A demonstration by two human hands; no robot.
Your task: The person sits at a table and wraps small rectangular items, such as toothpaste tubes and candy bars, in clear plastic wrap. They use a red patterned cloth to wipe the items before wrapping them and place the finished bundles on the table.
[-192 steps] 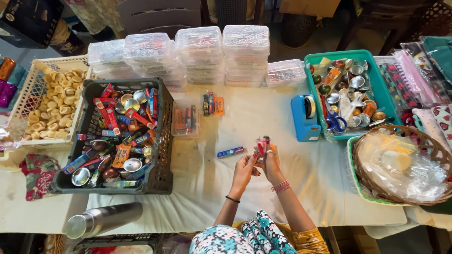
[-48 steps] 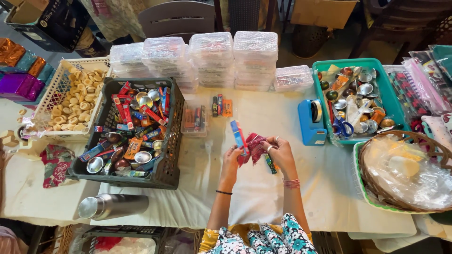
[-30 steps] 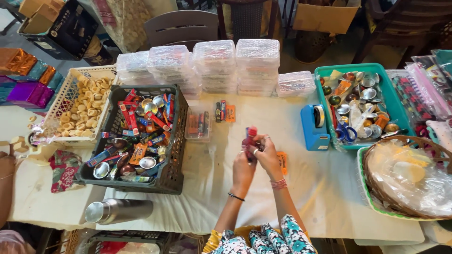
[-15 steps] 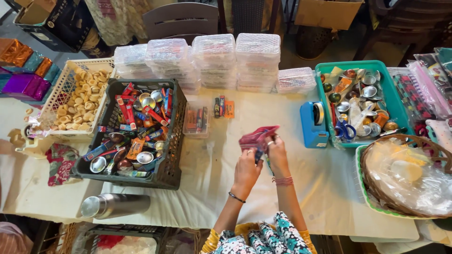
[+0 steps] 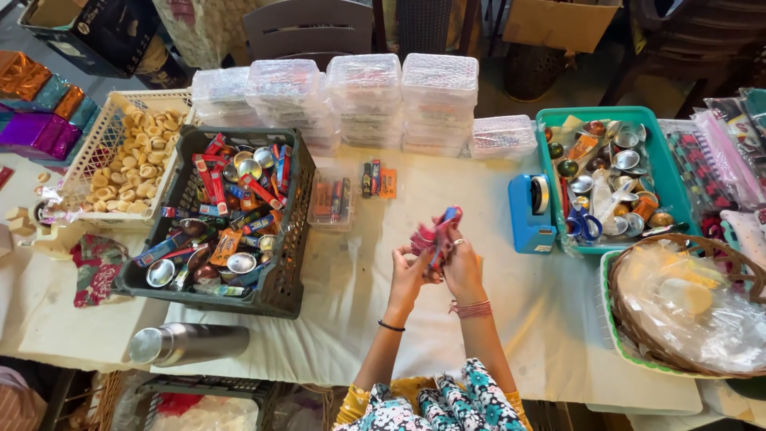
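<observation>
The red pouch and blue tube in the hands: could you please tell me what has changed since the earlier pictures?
The blue tube, earlier lying on the white tablecloth, is now held up with the red pouch between the left hand and right hand. The black crate, tape dispenser and steel flask stayed put.

Your hands (image 5: 437,267) are over the middle of the table (image 5: 542,319). A crate (image 5: 291,239) full of small things sits to your left, with a basket (image 5: 96,156) beyond it. Stacked boxes (image 5: 363,100) stand behind. A tray (image 5: 670,179) sits to your right.
</observation>
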